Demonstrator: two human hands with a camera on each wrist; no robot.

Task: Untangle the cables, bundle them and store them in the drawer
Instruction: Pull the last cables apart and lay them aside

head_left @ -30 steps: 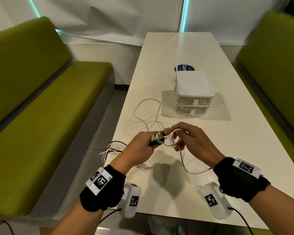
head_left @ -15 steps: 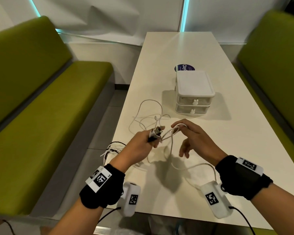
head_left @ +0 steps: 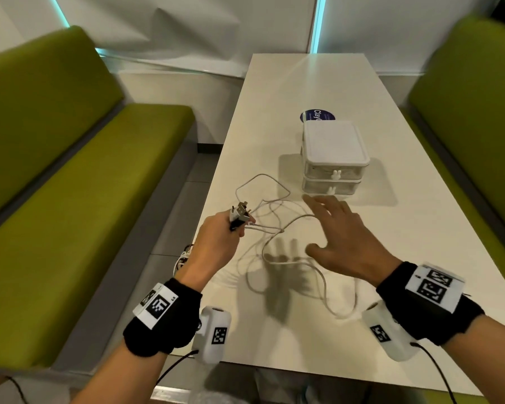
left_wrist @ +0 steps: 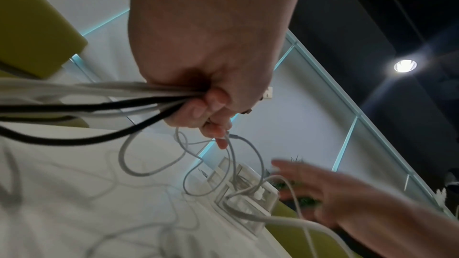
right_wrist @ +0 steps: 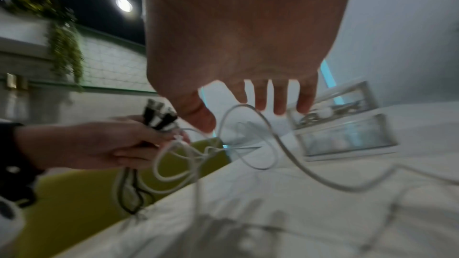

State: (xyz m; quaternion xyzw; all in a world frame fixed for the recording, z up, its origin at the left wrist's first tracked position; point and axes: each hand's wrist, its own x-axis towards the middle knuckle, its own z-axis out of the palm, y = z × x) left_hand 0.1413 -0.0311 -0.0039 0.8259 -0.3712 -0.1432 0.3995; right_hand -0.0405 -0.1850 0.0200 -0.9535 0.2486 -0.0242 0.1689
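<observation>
My left hand (head_left: 216, 240) grips a bunch of cable plugs (head_left: 239, 217), white and black, held up over the table's left edge. In the left wrist view the fist (left_wrist: 208, 105) clasps several white and black cables (left_wrist: 99, 95). White cable loops (head_left: 274, 217) trail from the plugs across the table and hang off its edge. My right hand (head_left: 341, 237) hovers flat above the loops with fingers spread, holding nothing; one white cable (right_wrist: 261, 125) arcs below its fingertips. A small white two-drawer box (head_left: 333, 158), both drawers closed, stands just beyond the right hand.
The white table (head_left: 303, 83) runs away from me between two green benches (head_left: 70, 199) (head_left: 478, 112). A round blue sticker (head_left: 317, 115) lies behind the drawer box. A cable tangle (head_left: 184, 255) dangles off the table's left edge.
My right hand let go of the white cable, opened and moved right toward the drawer box. My left hand carried the plugs leftward and up, drawing the loops out.
</observation>
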